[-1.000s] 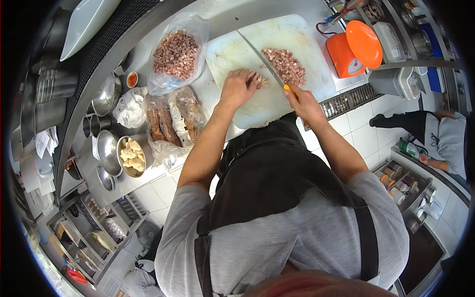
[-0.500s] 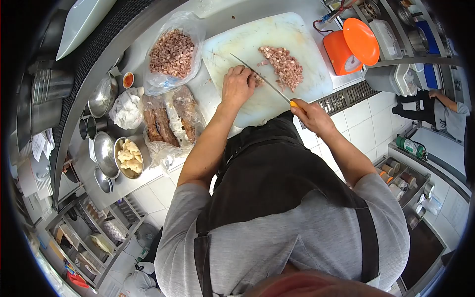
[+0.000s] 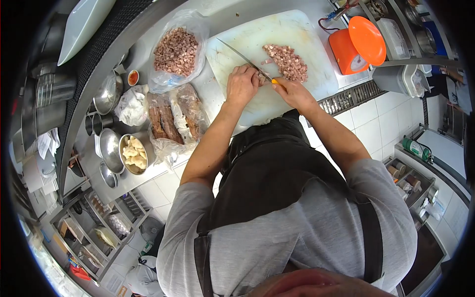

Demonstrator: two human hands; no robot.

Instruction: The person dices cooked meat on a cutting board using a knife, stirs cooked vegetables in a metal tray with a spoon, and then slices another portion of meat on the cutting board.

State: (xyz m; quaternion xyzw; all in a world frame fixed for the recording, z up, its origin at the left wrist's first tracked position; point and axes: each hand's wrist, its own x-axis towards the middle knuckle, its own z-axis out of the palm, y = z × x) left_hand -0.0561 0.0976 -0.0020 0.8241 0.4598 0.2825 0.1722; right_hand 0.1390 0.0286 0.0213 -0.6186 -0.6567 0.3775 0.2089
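My right hand [image 3: 293, 93] is closed round the yellow handle of a long kitchen knife [image 3: 236, 52]. The blade slants over the white cutting board [image 3: 277, 108], its tip toward the far left corner. Close to the blade, my left hand [image 3: 242, 85] has its fingers curled down on a small piece of meat [image 3: 263, 79], partly hidden by hand and knife. To the right, a pile of diced meat [image 3: 286, 63] lies on the board. More diced meat [image 3: 175, 52] fills a clear plastic bag left of the board.
Left on the counter are long browned meat pieces [image 3: 163, 118] in plastic, a crumpled white cloth or bag [image 3: 132, 106], a bowl of pale yellow chunks [image 3: 134, 154] and metal bowls [image 3: 109, 148]. An orange scale [image 3: 346, 52] stands right of the board. Another person [image 3: 457, 89] is far right.
My right hand has moved left, closer to my left hand, carrying the knife so its tip reaches farther across the board. My left hand stays on the meat. The view has shifted slightly.
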